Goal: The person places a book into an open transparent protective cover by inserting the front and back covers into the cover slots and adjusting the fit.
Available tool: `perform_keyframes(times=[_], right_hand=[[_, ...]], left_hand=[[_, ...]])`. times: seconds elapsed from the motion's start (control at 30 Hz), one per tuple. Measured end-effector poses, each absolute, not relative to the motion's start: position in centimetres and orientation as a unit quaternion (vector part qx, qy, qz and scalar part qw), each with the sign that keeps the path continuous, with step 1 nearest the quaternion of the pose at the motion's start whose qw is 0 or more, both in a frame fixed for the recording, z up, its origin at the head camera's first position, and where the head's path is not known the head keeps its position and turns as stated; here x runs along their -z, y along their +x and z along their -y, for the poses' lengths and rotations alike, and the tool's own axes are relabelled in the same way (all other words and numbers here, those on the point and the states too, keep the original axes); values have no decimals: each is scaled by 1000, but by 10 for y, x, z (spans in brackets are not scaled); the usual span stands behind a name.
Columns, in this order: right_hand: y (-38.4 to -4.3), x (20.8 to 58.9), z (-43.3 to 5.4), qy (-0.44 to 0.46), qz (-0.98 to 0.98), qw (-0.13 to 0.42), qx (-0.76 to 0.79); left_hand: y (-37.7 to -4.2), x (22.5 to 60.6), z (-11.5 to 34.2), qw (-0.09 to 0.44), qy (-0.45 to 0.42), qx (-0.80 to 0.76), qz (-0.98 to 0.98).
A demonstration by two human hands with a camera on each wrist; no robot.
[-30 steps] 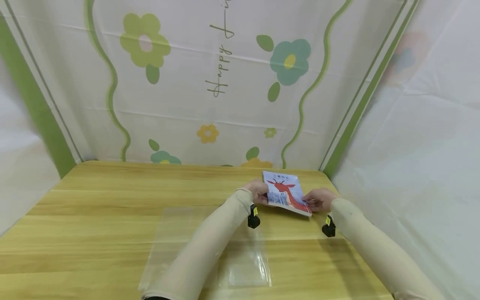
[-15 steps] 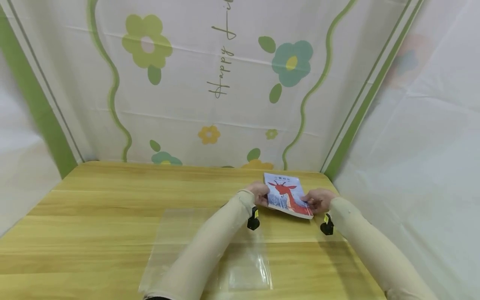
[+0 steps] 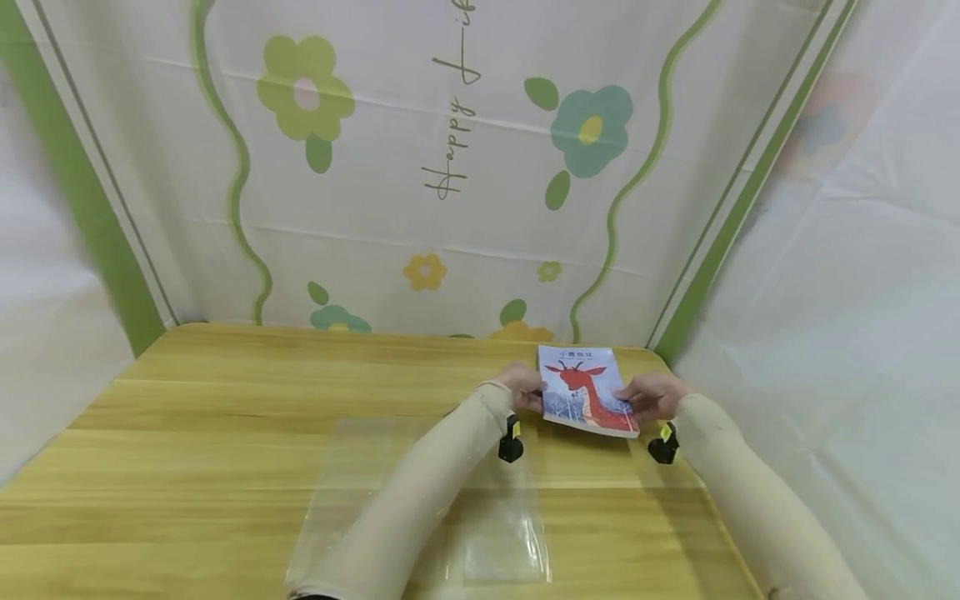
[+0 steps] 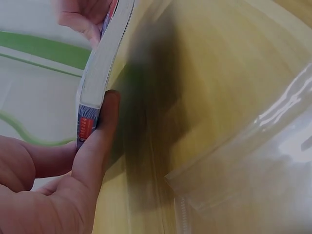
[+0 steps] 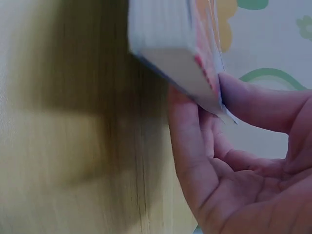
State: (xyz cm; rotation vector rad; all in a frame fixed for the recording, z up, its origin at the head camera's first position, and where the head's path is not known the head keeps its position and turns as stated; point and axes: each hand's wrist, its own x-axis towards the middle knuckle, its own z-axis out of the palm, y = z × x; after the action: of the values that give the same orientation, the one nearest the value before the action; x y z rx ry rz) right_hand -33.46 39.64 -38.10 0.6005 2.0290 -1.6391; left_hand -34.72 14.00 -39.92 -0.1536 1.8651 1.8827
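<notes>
A thick paperback book (image 3: 579, 392) with a red deer on its pale blue cover is held above the far right of the table. My left hand (image 3: 523, 387) grips its left edge by the spine, thumb on one face and fingers on the other, as the left wrist view shows. At the opposite edge, my right hand (image 3: 651, 396) pinches the book between thumb and fingers. In the right wrist view the cover and a few leaves (image 5: 212, 53) part slightly from the page block (image 5: 163, 29) near the thumb.
A clear plastic sleeve (image 3: 495, 533) lies flat on the wooden table (image 3: 187, 467), partly under the left forearm. A printed curtain (image 3: 375, 167) hangs behind the table's far edge. White fabric (image 3: 847, 308) closes off the right side.
The book and both hands shift slightly to the right in the head view, along with the whole scene. Its cover faces the head camera a little more squarely. Both hands keep their hold.
</notes>
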Motion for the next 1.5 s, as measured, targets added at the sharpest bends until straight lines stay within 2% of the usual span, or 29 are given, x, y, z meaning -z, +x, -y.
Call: perform_keyframes(times=[0.37, 0.6, 1.0, 1.5], right_hand=[[-328, 374, -399, 193, -736, 219, 611], [-322, 366, -396, 182, -719, 232, 629], [-313, 365, -385, 180, -721, 204, 637], [-302, 359, -363, 121, -700, 213, 671]], left_hand=[[-349, 393, -134, 258, -34, -681, -684], [-348, 389, -129, 265, -35, -684, -679], [-338, 383, -111, 275, -14, -683, -677], [-324, 376, -70, 292, 35, -693, -658]])
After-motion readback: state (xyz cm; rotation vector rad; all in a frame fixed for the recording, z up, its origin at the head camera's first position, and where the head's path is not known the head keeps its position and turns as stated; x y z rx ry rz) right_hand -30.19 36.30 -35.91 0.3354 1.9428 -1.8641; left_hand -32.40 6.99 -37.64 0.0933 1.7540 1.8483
